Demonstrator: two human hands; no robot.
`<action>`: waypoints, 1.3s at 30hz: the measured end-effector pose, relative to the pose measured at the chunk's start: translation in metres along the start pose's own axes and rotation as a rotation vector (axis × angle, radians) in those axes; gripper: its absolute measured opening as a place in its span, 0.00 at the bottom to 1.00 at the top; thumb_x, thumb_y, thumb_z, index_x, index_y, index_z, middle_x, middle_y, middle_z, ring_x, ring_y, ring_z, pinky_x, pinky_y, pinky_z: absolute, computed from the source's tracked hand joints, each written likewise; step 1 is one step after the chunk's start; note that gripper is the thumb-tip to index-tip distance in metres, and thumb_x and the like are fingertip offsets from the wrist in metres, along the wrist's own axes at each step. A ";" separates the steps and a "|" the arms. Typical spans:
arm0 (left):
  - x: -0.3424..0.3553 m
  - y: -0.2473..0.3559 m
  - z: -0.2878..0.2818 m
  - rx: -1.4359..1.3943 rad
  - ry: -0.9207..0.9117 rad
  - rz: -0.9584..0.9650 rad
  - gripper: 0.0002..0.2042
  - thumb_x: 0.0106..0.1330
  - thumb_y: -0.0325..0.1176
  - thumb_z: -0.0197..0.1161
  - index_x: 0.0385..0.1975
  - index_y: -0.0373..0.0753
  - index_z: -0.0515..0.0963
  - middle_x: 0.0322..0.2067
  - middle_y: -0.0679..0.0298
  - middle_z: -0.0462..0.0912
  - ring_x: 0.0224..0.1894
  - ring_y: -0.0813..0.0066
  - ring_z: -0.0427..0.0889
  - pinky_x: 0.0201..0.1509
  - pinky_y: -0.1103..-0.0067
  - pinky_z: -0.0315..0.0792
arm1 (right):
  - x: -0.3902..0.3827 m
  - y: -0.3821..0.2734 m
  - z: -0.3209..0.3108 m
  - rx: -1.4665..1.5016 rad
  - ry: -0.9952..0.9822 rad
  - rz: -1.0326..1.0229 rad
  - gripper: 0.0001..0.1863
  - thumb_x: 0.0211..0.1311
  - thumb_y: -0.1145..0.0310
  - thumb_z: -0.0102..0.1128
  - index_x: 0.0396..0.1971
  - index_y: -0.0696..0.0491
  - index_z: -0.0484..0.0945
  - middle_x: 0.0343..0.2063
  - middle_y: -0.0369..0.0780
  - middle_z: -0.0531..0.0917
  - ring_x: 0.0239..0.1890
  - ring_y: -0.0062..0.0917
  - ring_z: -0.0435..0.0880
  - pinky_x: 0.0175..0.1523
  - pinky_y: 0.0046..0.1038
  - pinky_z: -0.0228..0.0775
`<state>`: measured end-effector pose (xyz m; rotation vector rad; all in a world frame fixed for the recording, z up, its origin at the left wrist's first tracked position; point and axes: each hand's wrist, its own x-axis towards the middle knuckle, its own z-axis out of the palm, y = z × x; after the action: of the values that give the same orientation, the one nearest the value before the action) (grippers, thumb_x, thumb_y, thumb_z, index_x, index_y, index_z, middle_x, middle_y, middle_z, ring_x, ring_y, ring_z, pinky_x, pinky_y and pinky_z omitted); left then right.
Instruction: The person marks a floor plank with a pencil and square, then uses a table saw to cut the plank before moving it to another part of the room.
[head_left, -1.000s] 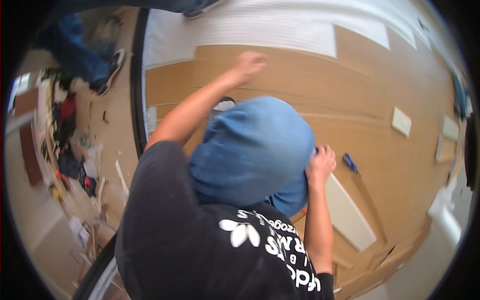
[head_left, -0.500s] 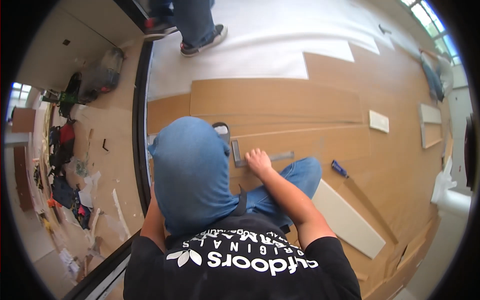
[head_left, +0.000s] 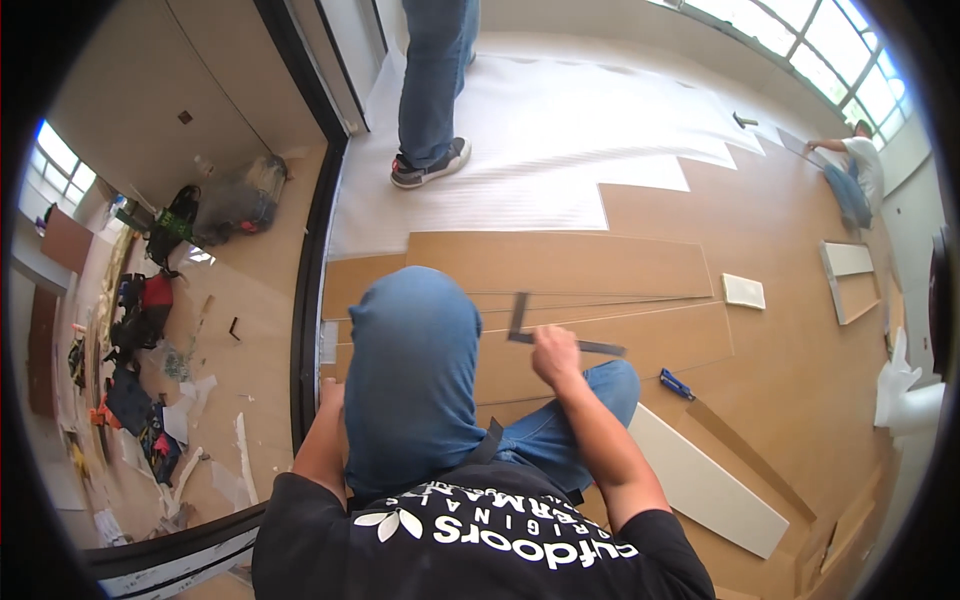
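My right hand (head_left: 556, 353) is closed around the long arm of an L-shaped metal square (head_left: 600, 347), above the wood-coloured floor planks (head_left: 560, 262). The square's short arm points away from me. Beside my raised left knee, my left hand (head_left: 331, 392) is down by the black door frame (head_left: 308, 330); its fingers are mostly hidden. A blue utility knife (head_left: 676, 384) lies on the floor to the right of my bent right knee. Close by on that side is a long pale board (head_left: 712, 490).
White underlay sheet (head_left: 500, 130) covers the far floor, where another person's legs (head_left: 435, 90) stand. A hammer (head_left: 744, 121) rests there. Far right, a second person (head_left: 855, 180) sits low. A small white block (head_left: 743, 291) and an open frame (head_left: 850, 283) lie right; bags and scraps (head_left: 150, 300) left.
My view has shifted, showing more of the far room. My right hand has moved with the square, which now sits at a different slant. The standing person's legs show a changed stance.
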<state>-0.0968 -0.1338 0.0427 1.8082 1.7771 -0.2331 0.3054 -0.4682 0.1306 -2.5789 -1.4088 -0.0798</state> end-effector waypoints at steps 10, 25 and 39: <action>0.053 -0.036 0.016 -0.456 0.082 -0.174 0.20 0.65 0.39 0.61 0.50 0.30 0.77 0.45 0.51 0.82 0.49 0.58 0.80 0.51 0.65 0.72 | -0.236 0.148 -0.100 0.039 0.093 1.059 0.15 0.55 0.72 0.52 0.43 0.60 0.72 0.41 0.57 0.78 0.45 0.53 0.77 0.51 0.47 0.70; 0.205 0.111 -0.027 -0.520 -0.122 0.198 0.19 0.66 0.41 0.61 0.45 0.29 0.79 0.40 0.54 0.83 0.41 0.63 0.81 0.45 0.65 0.73 | -0.221 0.128 -0.071 0.268 0.570 0.983 0.22 0.52 0.70 0.54 0.48 0.61 0.73 0.51 0.53 0.73 0.57 0.47 0.69 0.63 0.40 0.61; 0.114 0.313 -0.227 -0.048 0.440 0.692 0.27 0.67 0.53 0.54 0.35 0.27 0.80 0.37 0.41 0.82 0.43 0.45 0.81 0.47 0.62 0.71 | -0.029 0.100 0.072 2.528 0.897 1.618 0.33 0.59 0.41 0.60 0.50 0.55 0.70 0.38 0.46 0.79 0.42 0.36 0.79 0.47 0.37 0.77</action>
<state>0.1520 0.1005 0.2569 2.4374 1.2725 0.5089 0.3698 -0.5304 0.0407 -0.3386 0.9584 0.3928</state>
